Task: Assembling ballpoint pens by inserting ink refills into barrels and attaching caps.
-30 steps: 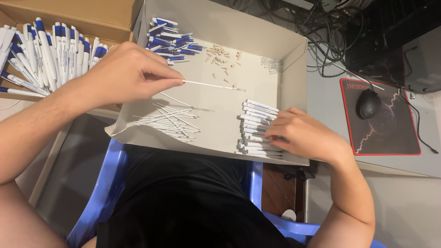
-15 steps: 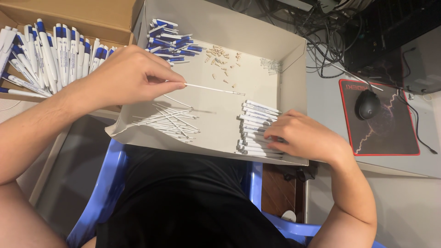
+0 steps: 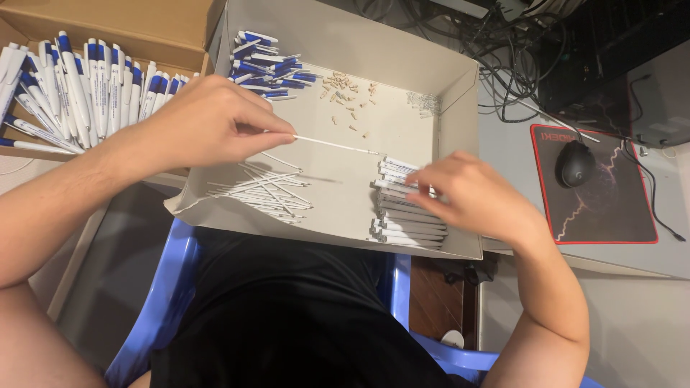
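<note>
A shallow grey cardboard tray (image 3: 402,43) rests on the person's lap and serves as the anchor for everything here. Above its middle, the left hand (image 3: 208,122) pinches a thin white ink refill (image 3: 334,145) between thumb and fingertips, holding it nearly level with its tip pointing toward the tray's right side. At the tray's right front corner, the right hand (image 3: 471,197) lies over a stack of white pen barrels (image 3: 406,219), its fingers curled down onto the upper barrels; whether it has actually gripped one cannot be told. In the tray's left front part lies a loose heap of more white refills (image 3: 262,192), crossing one another, just below the held refill. In the tray's far left corner sits a pile of blue pen parts (image 3: 269,68), and beside it, toward the far middle, small tan bits (image 3: 348,90) are scattered. Near the far right wall lies a small cluster of clear springs (image 3: 425,103). Outside the tray to its left, a brown carton (image 3: 108,29) holds rows of finished white-and-blue pens (image 3: 79,93). To the tray's right, a black mouse (image 3: 575,164) sits on a red-edged mouse pad (image 3: 625,208). Beneath the tray shows a blue plastic chair (image 3: 154,302).
</note>
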